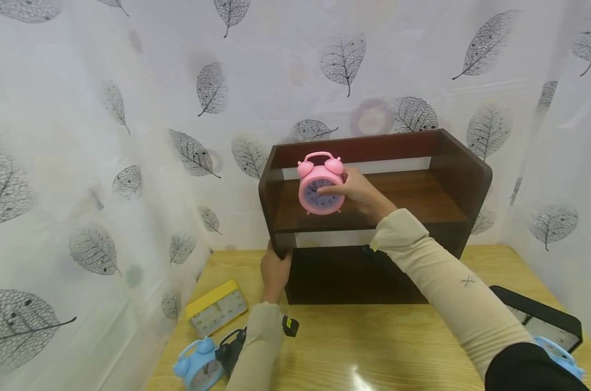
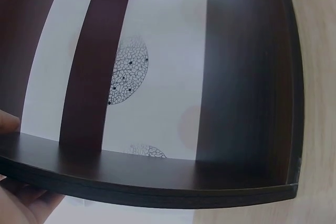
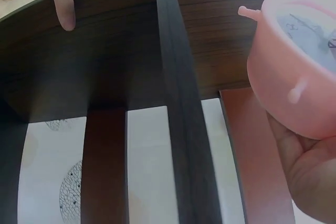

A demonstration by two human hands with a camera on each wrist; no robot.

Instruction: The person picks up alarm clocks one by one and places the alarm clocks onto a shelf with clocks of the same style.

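Pink alarm clock [image 1: 313, 184]: upright, at nine o'clock of the right hand [image 1: 361, 191], in front of the upper tier of the shelf [image 1: 413, 196]; contact with shelf cannot be told
Right hand: holding the clock by its side, thumb across its face
Left hand [image 1: 275, 271]: gripping the shelf's left side, seven o'clock from the pink alarm clock
Yellow clock [image 1: 217, 308]: on worktop [image 1: 364, 342], eight o'clock from the left hand

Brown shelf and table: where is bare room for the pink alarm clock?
Free: upper board of the brown shelf, between the right hand and right panel; the table between the sleeves. Crowded: table's left front, with yellow clock, blue twin-bell alarm clock and black alarm clock; its right edge, with black-framed clock and blue object.
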